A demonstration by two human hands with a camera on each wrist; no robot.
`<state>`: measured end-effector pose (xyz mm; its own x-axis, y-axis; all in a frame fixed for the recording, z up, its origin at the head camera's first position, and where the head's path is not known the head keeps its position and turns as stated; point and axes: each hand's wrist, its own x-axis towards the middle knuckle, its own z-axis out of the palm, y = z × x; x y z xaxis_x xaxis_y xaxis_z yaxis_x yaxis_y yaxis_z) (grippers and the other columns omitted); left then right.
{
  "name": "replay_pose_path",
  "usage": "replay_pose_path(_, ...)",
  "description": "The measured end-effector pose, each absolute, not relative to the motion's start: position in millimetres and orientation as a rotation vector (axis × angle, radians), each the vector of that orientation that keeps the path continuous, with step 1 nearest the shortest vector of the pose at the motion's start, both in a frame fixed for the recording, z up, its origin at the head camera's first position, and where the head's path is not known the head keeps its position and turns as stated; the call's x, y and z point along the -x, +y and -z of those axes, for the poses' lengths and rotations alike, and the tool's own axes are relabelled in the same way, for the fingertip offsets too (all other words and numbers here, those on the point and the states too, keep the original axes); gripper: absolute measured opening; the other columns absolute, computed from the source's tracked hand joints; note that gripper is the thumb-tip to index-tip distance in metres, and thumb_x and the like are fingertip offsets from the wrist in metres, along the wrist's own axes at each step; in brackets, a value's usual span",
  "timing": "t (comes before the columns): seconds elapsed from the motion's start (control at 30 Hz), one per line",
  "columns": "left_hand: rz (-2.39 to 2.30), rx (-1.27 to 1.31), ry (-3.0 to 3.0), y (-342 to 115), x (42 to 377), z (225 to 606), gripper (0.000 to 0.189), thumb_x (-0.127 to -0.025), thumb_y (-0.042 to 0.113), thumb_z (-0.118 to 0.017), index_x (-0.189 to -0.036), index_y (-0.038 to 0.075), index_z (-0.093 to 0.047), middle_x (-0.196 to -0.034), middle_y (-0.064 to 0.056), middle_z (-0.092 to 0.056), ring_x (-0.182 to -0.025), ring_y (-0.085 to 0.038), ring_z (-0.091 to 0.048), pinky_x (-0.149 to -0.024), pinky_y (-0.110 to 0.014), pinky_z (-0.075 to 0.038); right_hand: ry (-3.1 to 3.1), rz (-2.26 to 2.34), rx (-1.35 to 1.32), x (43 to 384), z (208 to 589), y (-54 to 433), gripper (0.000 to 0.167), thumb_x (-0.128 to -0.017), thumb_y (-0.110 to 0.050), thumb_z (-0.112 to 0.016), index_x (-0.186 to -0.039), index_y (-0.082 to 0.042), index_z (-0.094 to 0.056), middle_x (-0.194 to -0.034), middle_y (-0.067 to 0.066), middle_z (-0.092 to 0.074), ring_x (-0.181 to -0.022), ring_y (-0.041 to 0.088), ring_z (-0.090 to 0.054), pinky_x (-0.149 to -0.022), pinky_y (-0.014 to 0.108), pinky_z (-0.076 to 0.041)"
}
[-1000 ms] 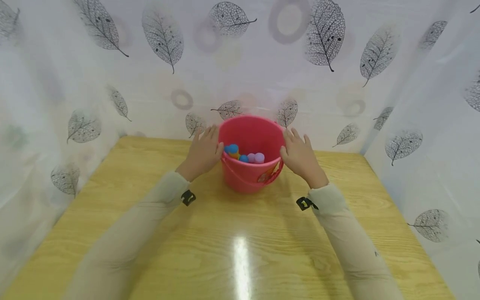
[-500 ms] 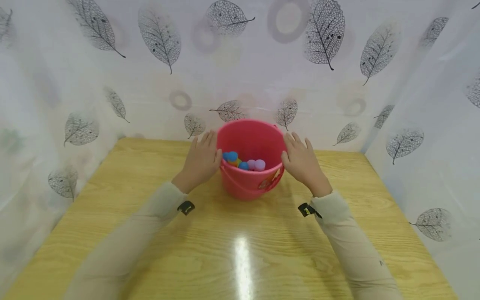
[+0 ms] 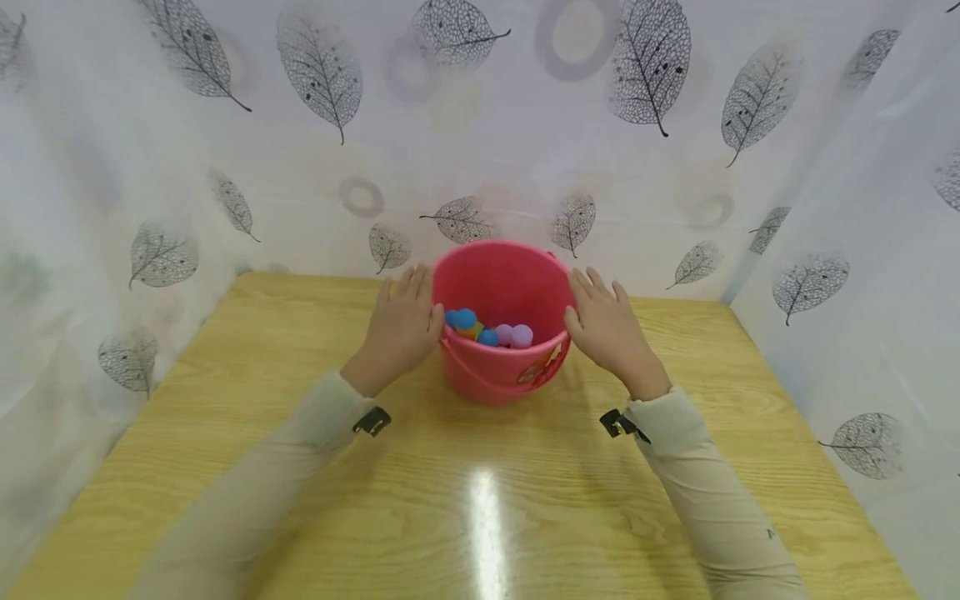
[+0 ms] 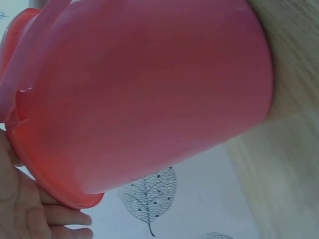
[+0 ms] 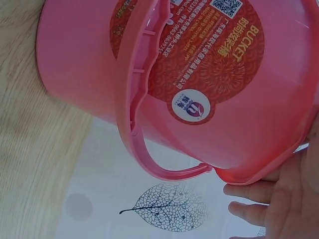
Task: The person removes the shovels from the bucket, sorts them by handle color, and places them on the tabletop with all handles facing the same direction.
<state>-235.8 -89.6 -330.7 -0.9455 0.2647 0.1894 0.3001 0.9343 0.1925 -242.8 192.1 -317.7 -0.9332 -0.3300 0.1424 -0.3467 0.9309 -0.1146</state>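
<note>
A pink plastic bucket [image 3: 502, 283] stands upright at the far side of the table between both hands. Blue balls [image 3: 465, 318], lilac balls [image 3: 522, 336] and something yellow and orange lie inside it. My left hand [image 3: 397, 333] rests against the left of the rim with fairly straight fingers. On the opposite side, my right hand [image 3: 611, 333] touches the rim the same way, fingers extended. The bucket's handle [image 5: 127, 64] hangs down along the near wall, across a red printed label [image 5: 214, 64] in the right wrist view.
The wooden table [image 3: 420, 500] stretches toward me, with a bright glare strip in its middle. Leaf-patterned sheeting [image 3: 510, 125] rises close behind the bucket and along both sides. Small black devices [image 3: 372, 421] sit at both cuffs.
The bucket, with both hands against its rim, has shifted a short way toward me, mostly in the first half second. The balls have come along inside it.
</note>
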Motion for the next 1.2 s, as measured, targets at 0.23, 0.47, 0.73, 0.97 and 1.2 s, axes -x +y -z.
replay_pose_path(0.23, 0.259, 0.426, -2.991, -91, 241, 323, 0.064, -0.097, 0.034, -0.036, -0.148, -0.002, -0.02, -0.155, -0.017, -0.023, -0.145, -0.035, -0.017, -0.118, -0.055, -0.01, -3.03, -0.26, -0.563, 252, 315, 196, 0.065, -0.099, -0.033, -0.033, -0.149, 0.002, -0.012, -0.157, 0.019, -0.013, -0.146, 0.036, -0.008, -0.116, 0.058, -0.008)
replay_pose_path(0.47, 0.299, 0.504, -2.968, -97, 261, 323, 0.063, -0.096, 0.032, -0.037, -0.147, -0.002, -0.021, -0.153, -0.018, -0.026, -0.143, -0.038, -0.018, -0.116, -0.057, -0.016, -3.064, -0.34, -0.576, 264, 310, 195, 0.064, -0.099, -0.034, -0.035, -0.15, -0.001, -0.015, -0.157, 0.018, -0.017, -0.146, 0.035, -0.008, -0.117, 0.058, -0.008)
replay_pose_path(0.73, 0.288, 0.536, -2.953, -98, 258, 324, 0.063, -0.096, 0.03, -0.037, -0.147, -0.003, -0.02, -0.154, -0.019, -0.025, -0.144, -0.037, -0.017, -0.118, -0.054, -0.013, -3.07, -0.315, -0.596, 263, 310, 197, 0.062, -0.099, -0.03, -0.036, -0.15, 0.0, -0.015, -0.157, 0.018, -0.016, -0.146, 0.035, -0.009, -0.117, 0.058, -0.007)
replay_pose_path(0.97, 0.295, 0.534, -2.973, -96, 249, 325, 0.064, -0.097, 0.03, -0.036, -0.148, -0.003, -0.017, -0.155, -0.019, -0.021, -0.145, -0.037, -0.014, -0.119, -0.053, -0.01, -3.065, -0.279, -0.616, 257, 312, 200, 0.061, -0.099, -0.029, -0.036, -0.149, 0.0, -0.016, -0.156, 0.018, -0.017, -0.145, 0.037, -0.012, -0.116, 0.059, -0.008)
replay_pose_path(1.2, 0.28, 0.528, -2.984, -95, 241, 323, 0.064, -0.097, 0.031, -0.035, -0.148, -0.003, -0.016, -0.156, -0.018, -0.02, -0.146, -0.036, -0.012, -0.119, -0.052, -0.008, -3.061, -0.267, -0.627, 253, 311, 201, 0.061, -0.099, -0.03, -0.036, -0.149, -0.001, -0.017, -0.157, 0.017, -0.018, -0.146, 0.036, -0.011, -0.117, 0.058, -0.008)
